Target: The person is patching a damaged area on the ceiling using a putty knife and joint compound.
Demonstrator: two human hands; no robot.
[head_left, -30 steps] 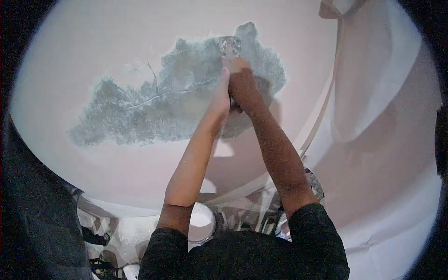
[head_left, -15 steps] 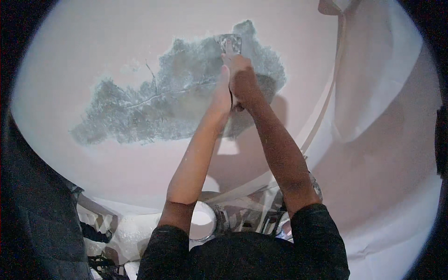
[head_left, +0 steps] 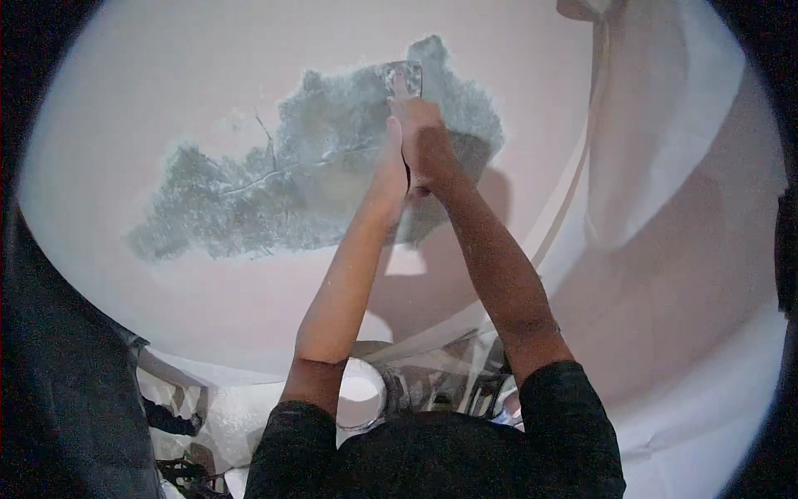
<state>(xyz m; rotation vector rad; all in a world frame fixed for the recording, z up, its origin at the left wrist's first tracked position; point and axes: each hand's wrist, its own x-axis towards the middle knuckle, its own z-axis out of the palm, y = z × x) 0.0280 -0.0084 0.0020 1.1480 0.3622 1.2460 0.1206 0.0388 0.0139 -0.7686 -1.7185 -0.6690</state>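
Note:
Both my arms reach out to a pale wall (head_left: 224, 75) that bears a rough grey patch (head_left: 332, 187) with a thin crack running across it. A scraper (head_left: 411, 73) with a flat, smeared metal blade lies against the upper part of the patch. Around its handle my right hand (head_left: 426, 141) is closed, one finger stretched along the blade. Pressed beside it, my left hand (head_left: 391, 166) is closed with its thumb pointing up; its other fingers are mostly hidden. The handle is largely covered by both hands.
Pale sheeting (head_left: 657, 150) hangs in folds on the right. Below my arms stands a round white bucket (head_left: 363, 391), near cluttered items partly covered by clear plastic. Dark cloth (head_left: 75, 374) fills the left edge, and a person's dark sleeve (head_left: 170, 417) shows at lower left.
My hands and the scraper appear slightly farther left in the picture, as do the patch's right side and the sheeting. The blade stays at nearly the same spot on the patch.

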